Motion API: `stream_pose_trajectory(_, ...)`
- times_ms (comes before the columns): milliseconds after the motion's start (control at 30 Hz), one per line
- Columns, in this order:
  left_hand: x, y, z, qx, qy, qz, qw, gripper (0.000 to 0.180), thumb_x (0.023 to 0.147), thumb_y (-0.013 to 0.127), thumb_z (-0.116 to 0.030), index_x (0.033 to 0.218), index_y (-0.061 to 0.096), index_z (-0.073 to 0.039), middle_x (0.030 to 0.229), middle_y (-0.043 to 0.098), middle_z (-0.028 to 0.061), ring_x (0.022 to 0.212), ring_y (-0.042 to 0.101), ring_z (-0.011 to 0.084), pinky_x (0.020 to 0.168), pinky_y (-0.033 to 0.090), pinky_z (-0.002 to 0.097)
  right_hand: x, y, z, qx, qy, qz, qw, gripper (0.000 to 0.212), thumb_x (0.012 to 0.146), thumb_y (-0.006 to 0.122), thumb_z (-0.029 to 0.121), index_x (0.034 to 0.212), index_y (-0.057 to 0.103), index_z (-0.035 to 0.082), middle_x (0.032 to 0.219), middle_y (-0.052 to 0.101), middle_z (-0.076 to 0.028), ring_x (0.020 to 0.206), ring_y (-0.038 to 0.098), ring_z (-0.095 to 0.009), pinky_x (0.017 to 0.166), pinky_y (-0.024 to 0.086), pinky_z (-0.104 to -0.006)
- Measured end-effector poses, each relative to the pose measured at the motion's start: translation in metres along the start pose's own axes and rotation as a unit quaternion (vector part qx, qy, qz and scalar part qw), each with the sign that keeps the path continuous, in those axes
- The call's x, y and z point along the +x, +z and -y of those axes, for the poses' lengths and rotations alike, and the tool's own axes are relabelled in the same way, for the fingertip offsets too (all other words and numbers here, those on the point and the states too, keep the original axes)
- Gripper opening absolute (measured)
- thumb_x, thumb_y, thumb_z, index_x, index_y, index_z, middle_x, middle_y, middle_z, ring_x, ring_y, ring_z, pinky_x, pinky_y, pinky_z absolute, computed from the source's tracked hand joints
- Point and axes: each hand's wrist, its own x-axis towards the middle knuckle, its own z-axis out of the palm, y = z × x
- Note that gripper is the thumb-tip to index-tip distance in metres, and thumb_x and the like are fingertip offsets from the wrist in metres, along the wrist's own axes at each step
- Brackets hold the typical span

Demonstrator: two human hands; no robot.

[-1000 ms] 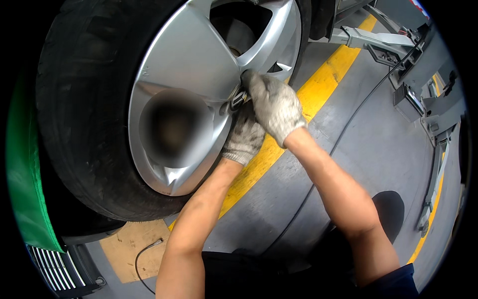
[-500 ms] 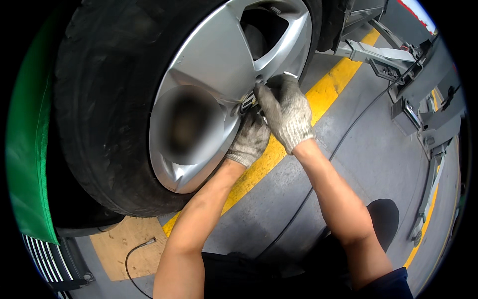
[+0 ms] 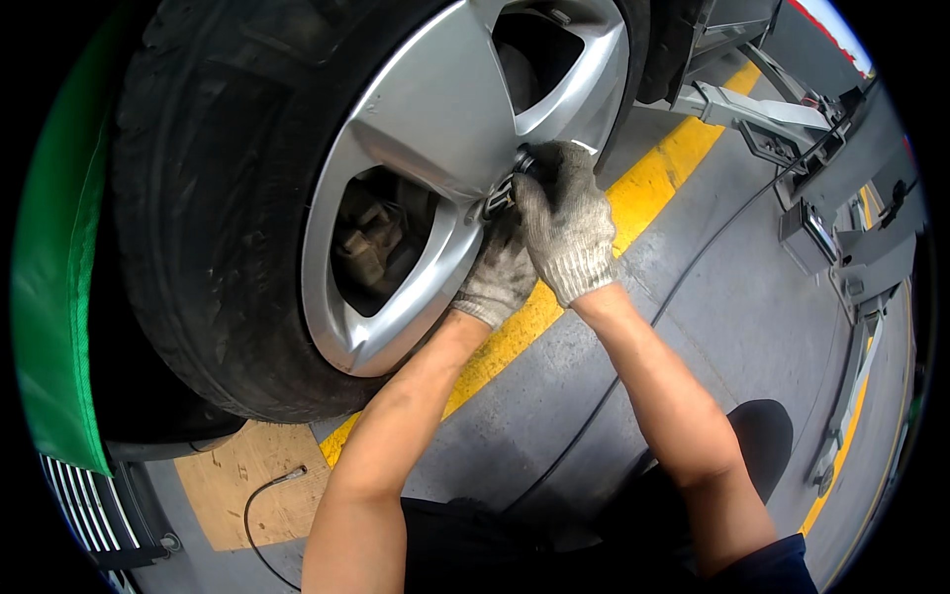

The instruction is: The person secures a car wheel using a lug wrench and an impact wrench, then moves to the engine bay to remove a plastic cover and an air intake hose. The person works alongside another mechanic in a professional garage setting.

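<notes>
"Grey floor (image 3: 732, 307), yellow stripe (image 3: 661, 176) from two o'clock to seven. Work?"
"Silver-rimmed wheel (image 3: 430, 109), eleven o'clock. Dark-and-silver piece (image 3: 498, 202) at its hub."
"Grip?"
"From the piece: right hand (image 3: 569, 218) at three o'clock, fingers curled close; left hand (image 3: 498, 274) at six, fingertips hidden. Can't tell if either is closed on it."
"Risks?"
"Thick knit gloves could dull feel, so the piece might slip; crowded fingertips could get pinched."

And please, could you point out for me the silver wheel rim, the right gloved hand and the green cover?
Silver wheel rim (image 3: 440, 109): head view, on a broad spoke.
Right gloved hand (image 3: 572, 223): head view, on the back of the glove.
Green cover (image 3: 47, 327): head view, on its smooth face.
</notes>
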Motion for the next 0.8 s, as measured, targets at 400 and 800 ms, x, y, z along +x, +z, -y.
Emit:
stream_pose_trajectory(400, 0.001, 0.01, 0.01, -0.157, -0.056, 0.043, 0.985, 0.062, 0.104, 0.055, -0.023, 0.157, 0.029, -0.003, 0.155, 0.04, 0.0211, 0.145, 0.037, 0.0363, 0.123, 0.031, 0.0451, 0.003, 0.004, 0.001, -0.009, 0.048, 0.027, 0.998, 0.04, 0.099, 0.063, 0.036, 0.113, 0.062, -0.002, 0.096, 0.073, -0.027, 0.093, 0.074, -0.04, 0.084, 0.057, -0.048)
stream_pose_trajectory(800, 0.015, -0.016, -0.007, 0.004, -0.014, 0.074, 0.997, 0.058, 0.101, 0.059, -0.023, 0.151, 0.04, 0.0, 0.148, 0.048, 0.0238, 0.144, 0.04, 0.0353, 0.121, 0.033, 0.0448, 0.024, -0.008, 0.001, 0.088, 0.22, 0.129, 0.963, 0.05, 0.101, 0.055, 0.043, 0.116, 0.066, -0.003, 0.1, 0.073, -0.027, 0.101, 0.07, -0.044, 0.092, 0.053, -0.044)
